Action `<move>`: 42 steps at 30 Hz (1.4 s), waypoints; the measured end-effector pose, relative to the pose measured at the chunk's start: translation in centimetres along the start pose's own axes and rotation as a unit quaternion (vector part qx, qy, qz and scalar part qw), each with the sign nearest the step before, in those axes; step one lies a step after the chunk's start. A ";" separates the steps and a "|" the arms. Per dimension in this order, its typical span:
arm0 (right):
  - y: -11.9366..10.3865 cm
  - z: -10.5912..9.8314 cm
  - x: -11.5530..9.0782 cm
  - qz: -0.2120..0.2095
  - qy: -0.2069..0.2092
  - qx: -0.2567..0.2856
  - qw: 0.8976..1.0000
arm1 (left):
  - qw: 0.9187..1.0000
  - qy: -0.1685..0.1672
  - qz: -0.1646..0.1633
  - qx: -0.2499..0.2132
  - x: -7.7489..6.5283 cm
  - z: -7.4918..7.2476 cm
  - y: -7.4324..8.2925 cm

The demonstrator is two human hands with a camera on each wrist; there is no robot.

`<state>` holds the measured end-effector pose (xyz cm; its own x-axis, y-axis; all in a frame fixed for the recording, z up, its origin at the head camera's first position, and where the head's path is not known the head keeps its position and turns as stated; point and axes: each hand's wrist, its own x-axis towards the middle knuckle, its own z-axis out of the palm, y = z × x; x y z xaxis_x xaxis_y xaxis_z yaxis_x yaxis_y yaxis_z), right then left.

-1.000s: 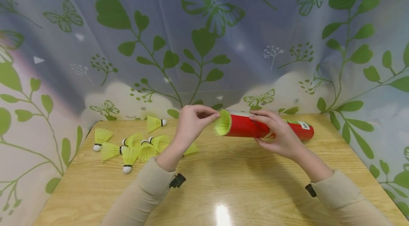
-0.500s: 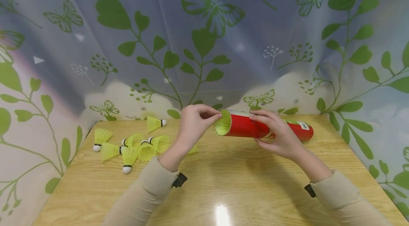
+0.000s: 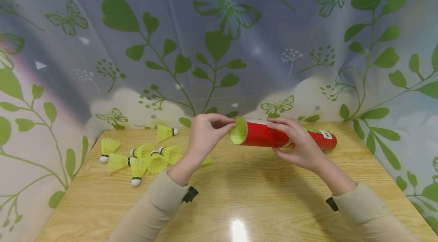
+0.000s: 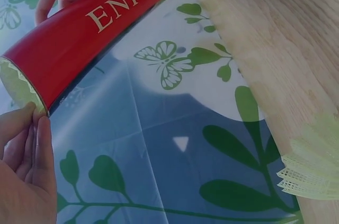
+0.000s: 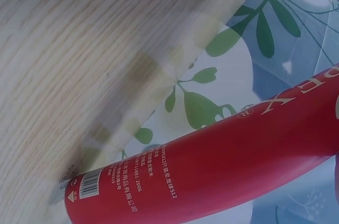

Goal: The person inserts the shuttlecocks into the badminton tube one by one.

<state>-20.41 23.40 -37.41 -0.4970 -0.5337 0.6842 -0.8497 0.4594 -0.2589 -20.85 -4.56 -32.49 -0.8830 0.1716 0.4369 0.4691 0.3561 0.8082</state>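
Red tube (image 3: 258,134): yellow shuttlecocks (image 3: 138,166) leftward, leafy curtain (image 3: 219,46) behind.

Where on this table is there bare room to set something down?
Bare tabletop lies between the left sleeve and the right sleeve, nearer than the red tube, and at front left, nearer than the yellow shuttlecocks. It's crowded back left, where those bunch up.

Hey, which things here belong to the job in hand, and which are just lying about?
Likely part of the job:
Red tube, gripped by the right hand
Yellow shuttlecock in the tube's mouth, the left hand pinching at its edge
Loose shuttlecocks, probably

Apparently just surroundings:
Patterned curtain
Wooden table
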 end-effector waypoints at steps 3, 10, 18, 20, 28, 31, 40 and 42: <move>0.0 0.0 0.0 -0.006 0.001 -0.006 1.000 | 1.000 0.001 0.003 0.004 0.0 0.0 -0.1; 0.1 0.2 0.1 -0.011 -0.004 -0.008 1.000 | 1.000 0.012 0.005 0.004 0.0 0.0 -0.1; 0.1 0.1 0.1 0.014 -0.011 -0.009 1.000 | 1.000 0.018 0.017 -0.002 -0.2 -1.3 -1.0; 0.0 0.0 0.1 0.020 -0.010 -0.008 1.000 | 1.000 0.016 0.018 -0.004 -0.2 -1.9 -1.5; -0.1 -0.2 -0.2 0.021 -0.009 0.004 1.000 | 1.000 0.020 -0.017 0.013 -0.7 -4.7 -3.6; -0.1 -0.3 -0.4 0.025 -0.009 0.015 1.000 | 0.999 0.021 -0.030 0.016 -1.1 -5.8 -4.5; -0.1 -0.4 -0.4 0.021 -0.006 0.012 1.000 | 0.997 0.054 -0.035 0.039 -2.3 -9.0 -6.2; -0.1 -0.4 -0.3 0.018 -0.005 0.005 1.000 | 0.995 0.062 -0.048 0.053 -2.6 -9.8 -6.6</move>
<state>-20.08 23.83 -37.33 -0.5289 -0.5244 0.6673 -0.8330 0.4709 -0.2902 -21.45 -16.40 -35.11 -0.9118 0.0198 0.4102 0.3722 0.4624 0.8048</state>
